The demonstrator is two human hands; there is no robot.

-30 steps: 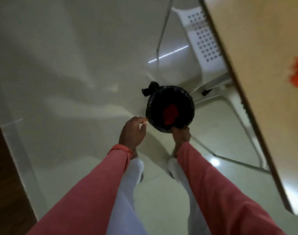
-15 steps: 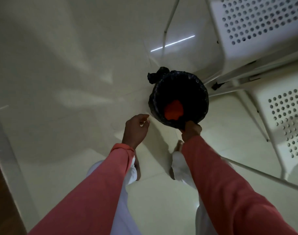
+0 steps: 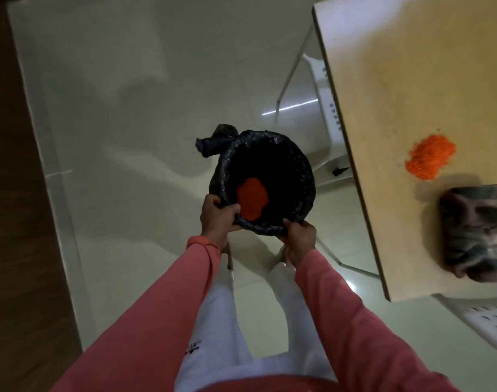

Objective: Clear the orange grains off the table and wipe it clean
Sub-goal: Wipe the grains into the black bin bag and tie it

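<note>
A round bin lined with a black bag hangs in front of me above the floor, with orange grains at its bottom. My left hand grips its near-left rim and my right hand grips its near-right rim. To the right stands the beige table. A small heap of orange grains lies on it, and a crumpled dark cloth rests just nearer to me.
White perforated plastic chairs stand under the table's far side and at the lower right. A dark wooden panel runs along the left. The glossy pale tiled floor lies below the bin.
My left hand has closed on the bin's rim, so both hands hold it. The bin has come up closer to me, and the view has swung to show the tabletop, grains and cloth.
</note>
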